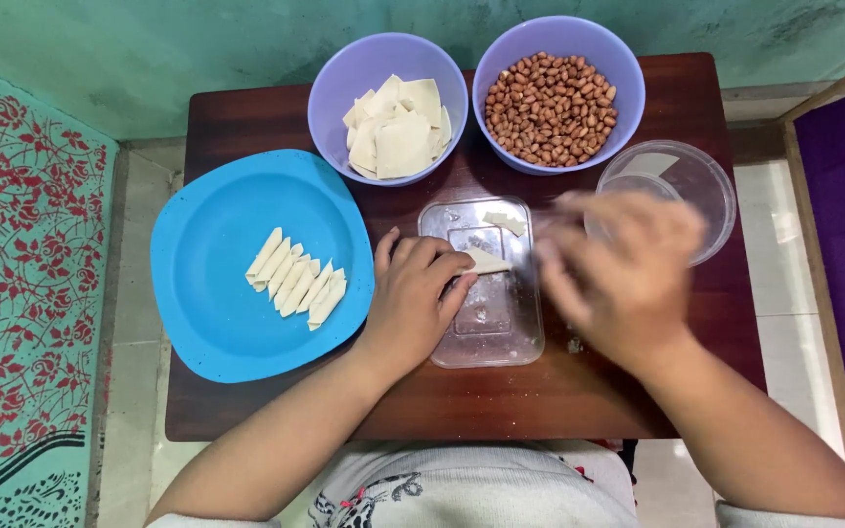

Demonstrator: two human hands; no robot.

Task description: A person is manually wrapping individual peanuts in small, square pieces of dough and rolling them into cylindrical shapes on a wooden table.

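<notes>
Dough piece point(486, 260) lies on the clear plastic tray point(486, 337) near the middle of the worktop point(540, 391), closer to the tray's far end. The left hand point(413, 293) rests on the tray's left rim, fingers curled with the tips touching the dough piece, its grip closed down on it. The right hand point(618, 269) is blurred over the tray's right edge; its grip seems loosely apart, though I cannot tell for sure. A second small scrap of dough point(507, 222) sits at the tray's far right corner.

At the worktop's far edge stand two lilac bowls, touching each other: the left bowl point(339, 88) holds square dough sheets point(401, 132), the right bowl point(628, 88) holds peanuts point(550, 108). A clear round bowl point(711, 186) sits at the right edge, partly behind the right hand. A blue plate point(207, 284) overhangs the left edge, carrying a row of folded dough rolls point(297, 279). The strip of worktop along the near edge is bare wood, and little open room remains between plate, bowls and tray.
</notes>
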